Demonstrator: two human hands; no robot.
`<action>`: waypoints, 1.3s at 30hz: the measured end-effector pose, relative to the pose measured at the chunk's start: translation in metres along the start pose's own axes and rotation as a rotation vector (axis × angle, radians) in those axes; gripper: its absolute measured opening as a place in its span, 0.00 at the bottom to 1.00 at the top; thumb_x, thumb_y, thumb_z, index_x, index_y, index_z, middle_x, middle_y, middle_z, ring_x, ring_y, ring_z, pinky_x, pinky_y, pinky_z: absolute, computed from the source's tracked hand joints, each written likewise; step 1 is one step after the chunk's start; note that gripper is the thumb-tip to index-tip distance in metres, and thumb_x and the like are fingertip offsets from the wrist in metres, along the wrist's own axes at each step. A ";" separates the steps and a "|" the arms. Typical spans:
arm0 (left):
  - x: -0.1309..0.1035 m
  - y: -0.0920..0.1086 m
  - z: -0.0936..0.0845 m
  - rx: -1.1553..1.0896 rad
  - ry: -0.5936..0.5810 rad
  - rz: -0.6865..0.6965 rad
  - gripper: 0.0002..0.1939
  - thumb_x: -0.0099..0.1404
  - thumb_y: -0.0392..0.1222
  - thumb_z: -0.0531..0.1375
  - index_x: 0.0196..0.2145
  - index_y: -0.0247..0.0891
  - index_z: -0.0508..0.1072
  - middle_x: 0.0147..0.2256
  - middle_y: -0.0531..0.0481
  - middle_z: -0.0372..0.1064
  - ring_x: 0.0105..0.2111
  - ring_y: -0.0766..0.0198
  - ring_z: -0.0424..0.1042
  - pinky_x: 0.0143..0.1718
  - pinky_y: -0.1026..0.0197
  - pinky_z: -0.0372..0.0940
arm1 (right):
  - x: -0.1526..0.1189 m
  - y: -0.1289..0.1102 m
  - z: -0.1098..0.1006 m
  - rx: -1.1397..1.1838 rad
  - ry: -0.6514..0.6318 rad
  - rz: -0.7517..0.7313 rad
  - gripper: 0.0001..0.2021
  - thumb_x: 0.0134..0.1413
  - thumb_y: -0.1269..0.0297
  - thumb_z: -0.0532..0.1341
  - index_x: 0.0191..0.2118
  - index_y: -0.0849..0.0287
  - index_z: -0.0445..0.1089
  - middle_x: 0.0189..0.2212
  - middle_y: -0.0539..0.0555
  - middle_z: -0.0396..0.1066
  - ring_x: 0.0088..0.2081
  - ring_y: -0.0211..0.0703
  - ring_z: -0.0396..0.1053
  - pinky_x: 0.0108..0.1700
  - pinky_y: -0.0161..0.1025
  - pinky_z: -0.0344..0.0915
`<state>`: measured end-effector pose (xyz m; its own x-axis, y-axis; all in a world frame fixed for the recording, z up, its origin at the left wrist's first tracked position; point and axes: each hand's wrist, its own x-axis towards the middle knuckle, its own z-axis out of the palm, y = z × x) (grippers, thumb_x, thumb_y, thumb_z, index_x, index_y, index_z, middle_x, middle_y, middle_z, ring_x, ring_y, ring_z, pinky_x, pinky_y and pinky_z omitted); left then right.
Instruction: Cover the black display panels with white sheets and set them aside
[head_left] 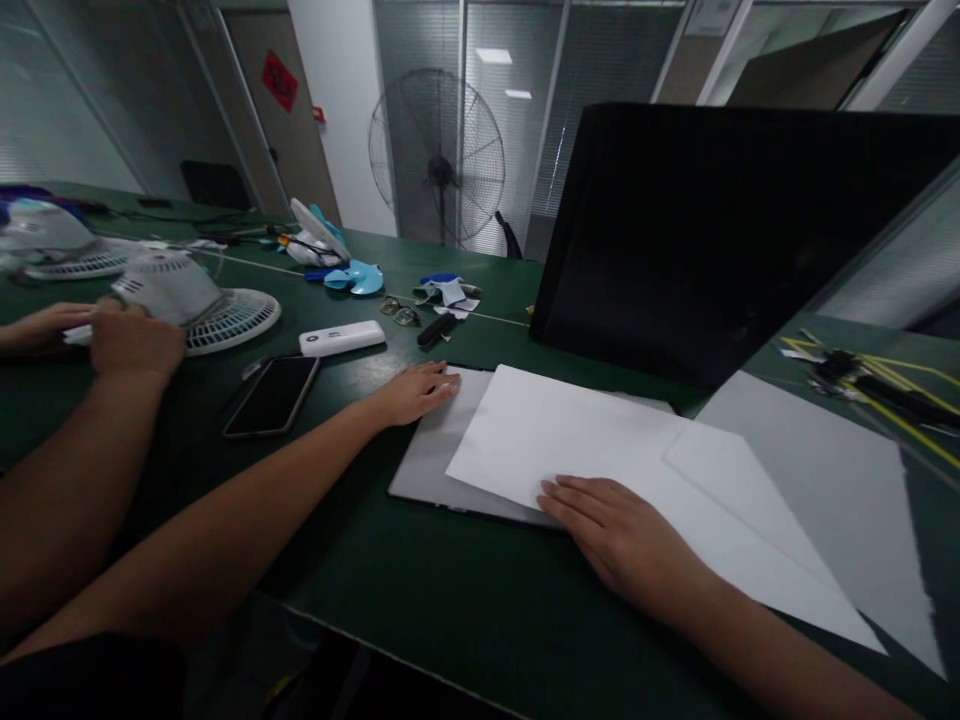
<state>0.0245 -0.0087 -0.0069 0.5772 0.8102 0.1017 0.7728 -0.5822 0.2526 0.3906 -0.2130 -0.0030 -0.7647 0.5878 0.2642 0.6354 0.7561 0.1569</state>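
Observation:
A white sheet (570, 430) lies at a slant over a thin grey panel (427, 472) with a dark edge. My left hand (414, 393) rests on the panel's upper left corner, its fingers stretched out. Farther right, my right hand (626, 540) lies flat on the sheet's lower edge with the fingers extended; its thumb is hidden. Another white sheet (765, 530) overlaps the right end of the first one. Beneath it, a larger grey board (832, 455) spreads toward the right edge of the desk.
A black monitor-like panel (720, 240) stands behind the sheets. Left of my arm lie a phone (274, 396) and a white power bank (343, 338). At far left, another person's hands (139, 338) hold a white desk fan (176, 290). Glasses (400, 310) lie farther back.

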 end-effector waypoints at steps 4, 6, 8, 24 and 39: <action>0.000 0.001 0.002 0.033 0.004 -0.017 0.50 0.74 0.76 0.44 0.73 0.33 0.63 0.74 0.31 0.55 0.73 0.40 0.57 0.73 0.41 0.51 | 0.005 -0.002 -0.009 0.154 -0.094 -0.053 0.26 0.74 0.70 0.51 0.73 0.54 0.63 0.71 0.53 0.61 0.70 0.51 0.63 0.65 0.57 0.72; 0.001 0.001 0.003 0.044 0.013 -0.021 0.51 0.72 0.77 0.48 0.74 0.32 0.61 0.74 0.30 0.54 0.74 0.40 0.56 0.73 0.41 0.51 | 0.005 -0.002 -0.012 0.237 -0.116 -0.097 0.27 0.74 0.69 0.52 0.74 0.53 0.61 0.72 0.52 0.58 0.72 0.48 0.59 0.69 0.54 0.69; 0.001 0.001 0.004 0.054 0.013 -0.023 0.52 0.71 0.77 0.51 0.75 0.32 0.59 0.74 0.30 0.53 0.74 0.39 0.55 0.73 0.40 0.50 | 0.004 -0.002 -0.012 0.293 -0.095 -0.132 0.26 0.74 0.68 0.53 0.73 0.55 0.62 0.72 0.52 0.58 0.73 0.45 0.57 0.70 0.50 0.67; -0.005 0.003 -0.003 0.044 -0.028 -0.001 0.43 0.74 0.64 0.55 0.76 0.34 0.56 0.75 0.32 0.51 0.75 0.41 0.52 0.74 0.39 0.48 | -0.017 0.029 0.006 -0.151 0.101 0.439 0.26 0.76 0.49 0.49 0.57 0.58 0.80 0.57 0.59 0.76 0.60 0.59 0.74 0.59 0.63 0.75; -0.003 -0.001 0.000 0.035 -0.056 0.018 0.48 0.73 0.75 0.50 0.76 0.39 0.57 0.76 0.32 0.47 0.75 0.36 0.52 0.73 0.35 0.47 | -0.019 0.047 0.007 0.213 -0.093 0.326 0.25 0.75 0.51 0.54 0.69 0.52 0.69 0.70 0.57 0.64 0.68 0.53 0.65 0.69 0.60 0.66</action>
<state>0.0220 -0.0108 -0.0070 0.6042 0.7951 0.0521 0.7702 -0.5995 0.2175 0.4341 -0.1868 -0.0071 -0.5390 0.8231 0.1791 0.8174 0.5624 -0.1248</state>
